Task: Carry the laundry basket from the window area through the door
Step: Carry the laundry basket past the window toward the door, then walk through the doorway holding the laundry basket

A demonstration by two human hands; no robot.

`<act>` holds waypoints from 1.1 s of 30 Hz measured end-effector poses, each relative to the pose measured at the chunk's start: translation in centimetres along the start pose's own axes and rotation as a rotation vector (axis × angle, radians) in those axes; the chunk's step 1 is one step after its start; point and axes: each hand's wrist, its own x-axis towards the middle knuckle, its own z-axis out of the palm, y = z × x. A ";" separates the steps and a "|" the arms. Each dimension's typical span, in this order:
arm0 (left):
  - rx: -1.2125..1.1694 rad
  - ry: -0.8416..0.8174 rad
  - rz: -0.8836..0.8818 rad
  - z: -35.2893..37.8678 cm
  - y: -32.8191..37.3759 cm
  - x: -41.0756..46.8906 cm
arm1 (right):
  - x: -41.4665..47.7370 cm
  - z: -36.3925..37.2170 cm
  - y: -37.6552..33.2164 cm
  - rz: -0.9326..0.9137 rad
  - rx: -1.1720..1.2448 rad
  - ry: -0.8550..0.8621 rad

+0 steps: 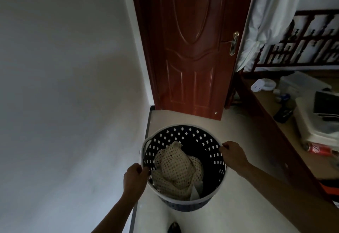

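A: Where's the basket [183, 161]?
B: In front of the person, above the floor [238, 159], cream cloth [176, 170] inside.
A: Held?
B: Left hand [134, 177] fingers curl over the near-left rim; right hand [233, 155] fingers close on the right rim.
A: Beyond?
B: The door [190, 49], bench [271, 111] to its right.

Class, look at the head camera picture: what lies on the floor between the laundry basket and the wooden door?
Nothing: in the head view, only bare pale floor lies between the laundry basket and the wooden door.
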 end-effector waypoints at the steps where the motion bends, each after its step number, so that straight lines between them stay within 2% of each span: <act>1: 0.003 -0.006 0.013 0.5 1.0 2.5 | 2.2 0.2 -0.9 0.009 0.012 0.012; 7: 0.031 -0.062 0.120 2.2 8.4 15.4 | 13.2 -0.2 -6.4 0.040 0.024 0.073; 13: 0.044 -0.091 0.151 5.7 14.0 25.6 | 24.2 -0.6 -10.2 0.050 0.018 0.107; 23: 0.044 -0.040 -0.100 14.4 20.1 41.7 | 47.2 1.5 -14.2 0.028 0.000 -0.078; 33: -0.012 0.068 -0.308 15.9 22.9 53.7 | 65.0 7.2 -23.3 -0.079 -0.105 -0.285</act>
